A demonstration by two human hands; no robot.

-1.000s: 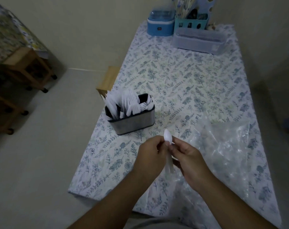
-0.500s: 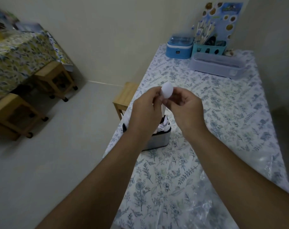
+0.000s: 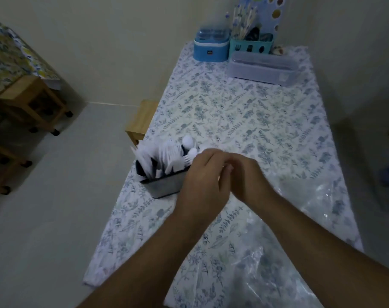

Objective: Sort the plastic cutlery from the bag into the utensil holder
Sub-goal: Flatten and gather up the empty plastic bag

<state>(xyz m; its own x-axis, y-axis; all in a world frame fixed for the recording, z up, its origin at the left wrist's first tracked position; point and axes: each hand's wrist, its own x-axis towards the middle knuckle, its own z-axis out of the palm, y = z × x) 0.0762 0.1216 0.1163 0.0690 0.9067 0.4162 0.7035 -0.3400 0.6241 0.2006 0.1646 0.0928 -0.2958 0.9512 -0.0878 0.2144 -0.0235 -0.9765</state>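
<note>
The dark grey utensil holder (image 3: 166,187) stands near the table's left edge, packed with white plastic knives, forks (image 3: 171,156) and spoons (image 3: 187,141). My left hand (image 3: 202,181) hovers over the holder's right end, fingers curled down beside a white spoon bowl (image 3: 192,152) that sticks up there. I cannot see whether those fingers grip that spoon. My right hand (image 3: 249,178) is pressed against the left hand, its fingers curled and whatever is in them hidden. The clear plastic bag (image 3: 311,196) lies crumpled on the table to the right and in front of me.
A floral tablecloth (image 3: 233,112) covers the long table. At the far end are a blue box (image 3: 210,48), a teal caddy (image 3: 250,47) and a translucent lidded container (image 3: 262,67). A wooden stool (image 3: 141,121) stands by the table's left edge; wooden furniture on castors is further left.
Both hands have dropped from chest height, where they held a white spoon upright, down to the right end of the holder. The spoon's bowl no longer shows above my fingers.
</note>
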